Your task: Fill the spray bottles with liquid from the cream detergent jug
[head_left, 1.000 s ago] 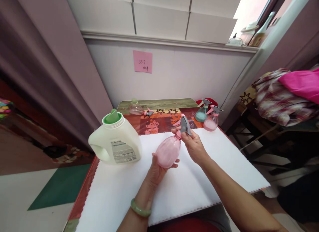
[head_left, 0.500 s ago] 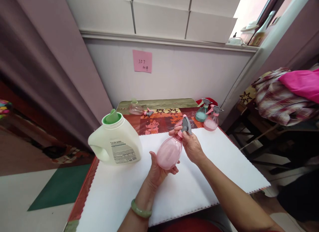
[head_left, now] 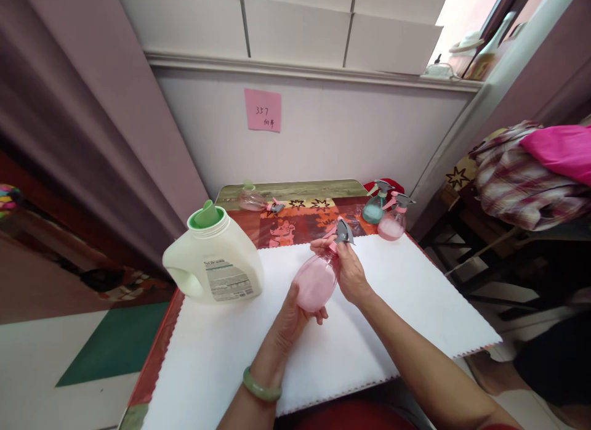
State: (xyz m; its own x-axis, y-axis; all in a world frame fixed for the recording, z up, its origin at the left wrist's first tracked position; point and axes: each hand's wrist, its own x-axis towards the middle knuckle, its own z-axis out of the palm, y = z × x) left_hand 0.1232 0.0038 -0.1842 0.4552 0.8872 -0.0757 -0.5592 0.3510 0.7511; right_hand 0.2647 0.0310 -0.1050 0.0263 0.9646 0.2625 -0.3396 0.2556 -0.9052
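Observation:
A pink spray bottle [head_left: 316, 283] with a grey and pink trigger head [head_left: 343, 231] is tilted above the white mat [head_left: 369, 337], its head toward the upper right. Pale, cloudy liquid shows through its wall. My left hand [head_left: 293, 316], below a green bangle, cradles the base with the thumb along the near side. Around the neck, just under the trigger head, the fingers of my right hand [head_left: 351, 271] are closed. To the left stands a large cream jug [head_left: 231, 257] without a cap, a green spout in its mouth.
A teal spray bottle [head_left: 373, 209] and another pink spray bottle [head_left: 391, 225] stand at the back right. An empty-looking clear pink spray bottle [head_left: 252, 200] lies on its side at the back left. A pink note [head_left: 263, 109] is stuck to the wall.
The bottle has shifted slightly and its trigger head has dropped a little and turned. My left thumb now lies against the bottle instead of standing away from it.

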